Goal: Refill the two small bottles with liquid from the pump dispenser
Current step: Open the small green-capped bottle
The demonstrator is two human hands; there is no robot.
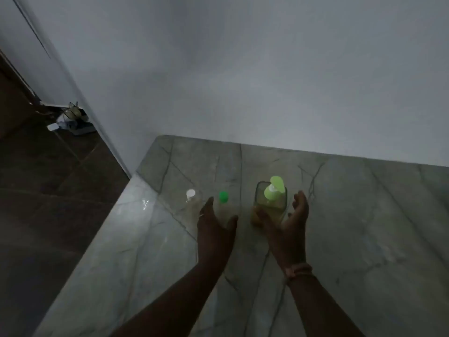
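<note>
a dim room with a plain grey wall [243,69] behind a pale marble counter [364,227] veined with dark lines; dark floor tiles [36,190] run off to the left.

the left hand [213,227] reaches forward over the counter, fingers straight and thumb spread apart from them, gripping nothing. it sits just in front of the green-capped bottle [223,203], whose clear body shows between the fingers and thumb; whether the skin touches the bottle cannot be told in the low light. just left of that stands the white-capped bottle [191,198], also clear and upright, close beside the left hand's fingertips but apart from them.

the right hand [286,220] is held palm-up and open, fingers loosely spread, a band [300,269] on its wrist. its thumb side lies against the near lower edge of the pump dispenser [271,198], though a true grip cannot be made out. the dispenser is a clear square bottle with a light green pump head, standing upright just right of the two small bottles, near the middle of the counter.

far off on the floor by the wall's corner lies a small heap of clutter [71,117], too blurred to name.
</note>
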